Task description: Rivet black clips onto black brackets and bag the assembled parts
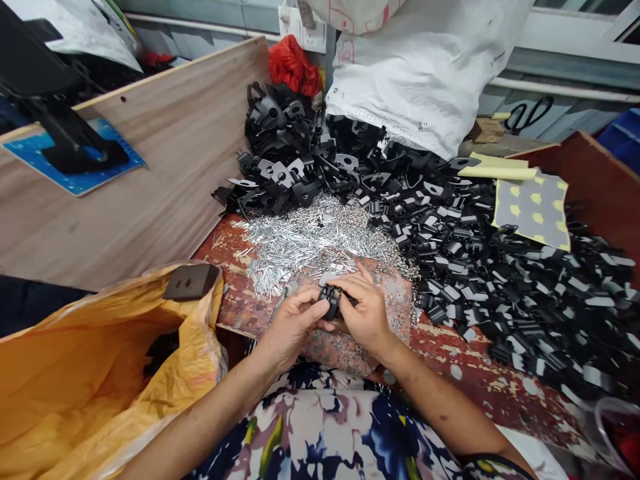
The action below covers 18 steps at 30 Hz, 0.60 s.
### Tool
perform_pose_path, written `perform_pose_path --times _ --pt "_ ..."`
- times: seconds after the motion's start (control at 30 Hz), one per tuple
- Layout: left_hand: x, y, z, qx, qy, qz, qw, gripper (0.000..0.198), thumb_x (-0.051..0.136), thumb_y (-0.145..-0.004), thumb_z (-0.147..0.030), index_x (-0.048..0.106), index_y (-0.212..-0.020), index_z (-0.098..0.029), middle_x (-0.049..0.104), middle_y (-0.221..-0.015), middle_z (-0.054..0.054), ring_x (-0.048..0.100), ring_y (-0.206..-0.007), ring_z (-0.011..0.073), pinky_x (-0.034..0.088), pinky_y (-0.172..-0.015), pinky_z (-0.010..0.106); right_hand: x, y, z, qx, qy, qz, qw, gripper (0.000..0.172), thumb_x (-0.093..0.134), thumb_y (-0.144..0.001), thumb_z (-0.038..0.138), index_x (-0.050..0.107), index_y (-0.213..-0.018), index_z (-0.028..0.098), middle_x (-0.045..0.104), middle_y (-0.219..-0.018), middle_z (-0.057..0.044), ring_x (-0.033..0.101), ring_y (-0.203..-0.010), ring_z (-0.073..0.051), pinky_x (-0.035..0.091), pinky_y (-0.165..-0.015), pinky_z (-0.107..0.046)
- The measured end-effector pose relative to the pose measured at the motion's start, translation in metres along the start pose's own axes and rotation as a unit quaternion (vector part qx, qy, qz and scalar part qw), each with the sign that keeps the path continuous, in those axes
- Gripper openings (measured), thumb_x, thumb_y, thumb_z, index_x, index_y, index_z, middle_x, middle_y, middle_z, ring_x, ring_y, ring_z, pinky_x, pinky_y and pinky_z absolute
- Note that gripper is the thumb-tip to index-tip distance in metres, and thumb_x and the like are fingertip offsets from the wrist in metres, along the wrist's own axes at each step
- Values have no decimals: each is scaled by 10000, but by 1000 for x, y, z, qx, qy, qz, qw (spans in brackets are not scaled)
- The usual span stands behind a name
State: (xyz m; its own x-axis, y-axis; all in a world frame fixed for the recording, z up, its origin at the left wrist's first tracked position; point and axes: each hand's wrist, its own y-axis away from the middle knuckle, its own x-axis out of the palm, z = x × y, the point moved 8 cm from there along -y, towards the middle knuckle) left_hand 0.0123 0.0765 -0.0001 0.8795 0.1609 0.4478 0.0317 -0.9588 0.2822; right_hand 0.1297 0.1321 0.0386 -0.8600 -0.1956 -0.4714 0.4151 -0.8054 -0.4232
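Note:
My left hand (293, 323) and my right hand (365, 310) meet over a small black plastic clip (331, 301), and both pinch it between fingers and thumbs. The hands hover just above a mottled stone slab (395, 293) lying on the worn red table (475, 367). Right behind the hands lies a heap of small silver metal pins (315, 237). Black clip parts (500, 280) spread in a big pile to the right and behind.
An open orange plastic bag (90, 373) sits at the left with a dark block (191, 281) on its rim. A wooden board (150, 160) leans at the left, a white sack (425, 73) stands at the back, and yellow-dotted sheets (533, 210) lie at the right.

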Motion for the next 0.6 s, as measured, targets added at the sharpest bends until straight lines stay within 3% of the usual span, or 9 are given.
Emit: perform_pose_path --times 0.13,0.27,0.33,0.4,0.43,0.5,0.53,0.6 --pt "-4 1 0 6 -16 0 1000 263 848 -748 -403 772 -742 -152 565 -941 41 587 -717 115 585 -618 229 11 10 8 -11 -21 43 999 414 487 -949 166 712 -1217 388 773 -1067 0 701 -1016 -236 295 -1211 -619" --pt "-13 1 3 7 -63 -17 998 236 848 -733 -400 810 -782 -172 513 -1304 100 595 -745 122 592 -567 255 20 24 -1 64 -109 88 988 392 500 -970 214 690 -1287 343 767 -1162 -12 703 -1075 -211 327 -1220 -542" --pt "-16 1 4 5 -98 -5 995 227 841 -740 -399 811 -760 -174 450 -1455 108 597 -774 140 570 -540 252 17 28 -7 67 -124 136 981 417 530 -944 205 676 -1312 336 759 -1189 -9 695 -1096 -210 413 -1159 -508" --pt "-19 1 5 0 -115 9 993 221 831 -754 -400 806 -758 -181 558 -1337 119 569 -730 134 517 -515 233 0 26 -15 44 -76 166 982 437 533 -934 170 676 -1306 348 771 -1120 5 697 -1024 -198 498 -1043 -462" --pt "-22 1 6 -2 -113 10 994 215 826 -761 -400 800 -763 -187 628 -1164 108 541 -680 123 485 -511 222 -15 23 -22 30 -19 157 987 432 521 -942 148 688 -1282 355 775 -1075 11 691 -988 -193 500 -1013 -452" --pt "-29 1 6 -4 -100 -4 995 204 828 -763 -398 785 -776 -199 617 -822 43 491 -604 108 435 -529 209 -54 13 -41 5 146 103 984 396 500 -965 118 723 -1202 343 774 -1035 3 661 -981 -204 446 -1020 -468" --pt "-32 2 6 -4 -97 -12 995 206 835 -756 -398 779 -779 -201 587 -736 19 485 -591 107 423 -545 209 -72 8 -51 -5 234 80 969 368 499 -973 113 738 -1162 320 770 -1047 -13 639 -1000 -218 407 -1029 -479" --pt "-34 3 7 -10 -100 -17 995 228 854 -733 -402 771 -763 -192 588 -700 8 502 -593 111 420 -576 219 -90 0 -74 -22 355 94 930 281 528 -978 135 753 -1086 266 759 -1041 -49 593 -1001 -238 367 -988 -458"
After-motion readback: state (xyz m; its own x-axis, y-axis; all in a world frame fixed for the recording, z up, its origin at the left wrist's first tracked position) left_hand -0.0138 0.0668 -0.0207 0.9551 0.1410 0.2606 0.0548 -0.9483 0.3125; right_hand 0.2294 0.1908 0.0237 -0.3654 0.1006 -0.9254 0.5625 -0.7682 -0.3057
